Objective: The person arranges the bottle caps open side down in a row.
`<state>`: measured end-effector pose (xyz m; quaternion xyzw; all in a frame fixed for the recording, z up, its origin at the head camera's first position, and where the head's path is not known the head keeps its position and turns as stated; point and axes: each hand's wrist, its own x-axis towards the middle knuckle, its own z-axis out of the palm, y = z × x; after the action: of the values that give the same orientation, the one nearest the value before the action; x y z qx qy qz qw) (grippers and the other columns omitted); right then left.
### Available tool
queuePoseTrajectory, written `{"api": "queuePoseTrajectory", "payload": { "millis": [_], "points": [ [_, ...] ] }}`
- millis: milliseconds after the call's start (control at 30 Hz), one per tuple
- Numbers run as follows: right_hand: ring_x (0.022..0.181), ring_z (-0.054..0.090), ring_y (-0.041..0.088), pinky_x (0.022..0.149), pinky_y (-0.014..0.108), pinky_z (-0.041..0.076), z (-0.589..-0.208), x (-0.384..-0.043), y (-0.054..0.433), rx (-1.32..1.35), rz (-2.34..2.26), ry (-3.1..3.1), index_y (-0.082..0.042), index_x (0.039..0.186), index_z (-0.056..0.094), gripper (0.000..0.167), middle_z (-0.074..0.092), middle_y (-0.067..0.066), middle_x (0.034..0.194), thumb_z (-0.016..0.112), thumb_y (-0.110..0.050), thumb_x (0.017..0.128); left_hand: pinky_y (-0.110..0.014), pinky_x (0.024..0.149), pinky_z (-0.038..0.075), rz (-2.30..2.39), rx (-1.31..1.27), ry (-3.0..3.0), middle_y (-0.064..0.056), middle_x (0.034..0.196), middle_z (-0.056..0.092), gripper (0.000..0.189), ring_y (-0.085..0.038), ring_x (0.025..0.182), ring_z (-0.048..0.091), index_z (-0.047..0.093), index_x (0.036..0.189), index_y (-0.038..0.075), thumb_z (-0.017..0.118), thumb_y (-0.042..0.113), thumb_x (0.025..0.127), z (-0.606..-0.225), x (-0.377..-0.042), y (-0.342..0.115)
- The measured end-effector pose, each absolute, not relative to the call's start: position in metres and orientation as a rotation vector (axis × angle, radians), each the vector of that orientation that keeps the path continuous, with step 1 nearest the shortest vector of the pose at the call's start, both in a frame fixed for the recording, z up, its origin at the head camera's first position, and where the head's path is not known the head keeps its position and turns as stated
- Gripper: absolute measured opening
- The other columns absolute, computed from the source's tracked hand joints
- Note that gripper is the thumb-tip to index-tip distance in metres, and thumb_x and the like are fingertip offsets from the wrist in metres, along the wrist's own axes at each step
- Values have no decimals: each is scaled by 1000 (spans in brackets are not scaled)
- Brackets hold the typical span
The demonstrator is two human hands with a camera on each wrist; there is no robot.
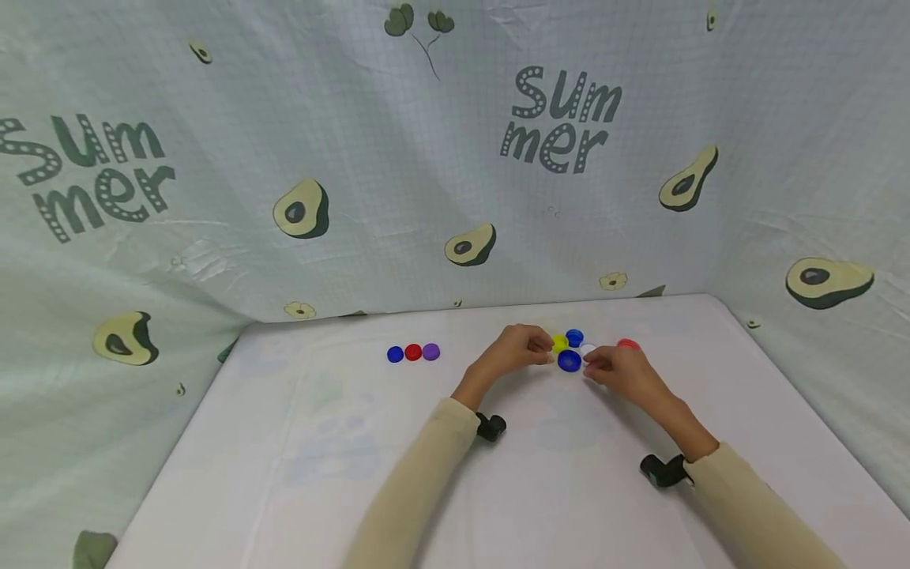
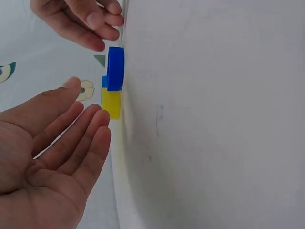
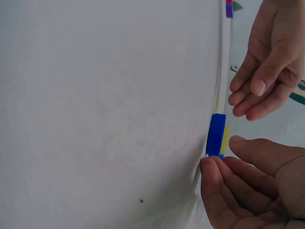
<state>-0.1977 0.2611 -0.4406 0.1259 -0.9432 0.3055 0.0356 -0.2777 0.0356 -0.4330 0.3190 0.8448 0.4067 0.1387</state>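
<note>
A small cluster of round plastic caps lies on the white table: a dark blue cap (image 1: 569,361) in front, a yellow cap (image 1: 560,343), a lighter blue cap (image 1: 574,337) and a partly hidden white cap (image 1: 587,348). My left hand (image 1: 513,350) is just left of the cluster, fingers loosely bent and holding nothing, by the yellow cap. On the other side my right hand (image 1: 627,374) has its fingertips close to the dark blue and white caps; thumb and fingers stand apart. Whether they touch a cap cannot be told. Behind the right hand, a red cap (image 1: 629,344) is partly covered.
Farther left, a blue cap (image 1: 395,354), a red cap (image 1: 413,352) and a purple cap (image 1: 430,352) sit in a row. A patterned cloth (image 1: 384,261) hangs along the table's back edge and sides. The white tabletop (image 1: 341,490) stretches toward the front.
</note>
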Motion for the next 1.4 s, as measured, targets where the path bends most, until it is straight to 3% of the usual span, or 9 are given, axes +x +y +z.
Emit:
{"api": "queuePoseTrajectory", "payload": {
  "millis": [267,700,967,1233,1400],
  "points": [
    [80,72,22,69,32,60,-436,-209,261,350,968,-2948,9,109,73,23,76,15,93,74,-6,92,-19,82,56,1168,806,2451,-9,109,74,26,-15,94,69,70,115,0,77,8,91,-440,-278,50],
    [86,73,29,76,42,60,-435,-218,259,332,886,-2974,10,108,73,26,76,17,93,78,-7,88,-18,78,56,1222,797,2420,-12,109,74,31,-15,92,71,70,114,-3,81,2,86,-444,-274,65],
    [86,71,28,84,49,51,-436,-217,253,315,809,-3002,8,107,74,33,76,13,91,83,-14,85,-16,75,55,1190,725,2459,-10,106,75,37,-13,90,69,71,115,-2,85,1,81,-445,-271,70],
    [85,69,25,73,37,59,-434,-215,250,336,862,-3009,9,110,72,34,75,16,95,84,-9,84,-15,74,54,1176,735,2497,-9,103,75,35,-11,86,68,72,111,-2,86,0,79,-446,-270,72],
    [84,68,23,73,35,59,-433,-213,250,336,874,-3006,9,108,72,32,74,15,94,84,-7,83,-13,71,52,1143,761,2521,-8,102,76,34,-8,82,66,73,111,-1,86,1,80,-446,-269,74]
  ]
}}
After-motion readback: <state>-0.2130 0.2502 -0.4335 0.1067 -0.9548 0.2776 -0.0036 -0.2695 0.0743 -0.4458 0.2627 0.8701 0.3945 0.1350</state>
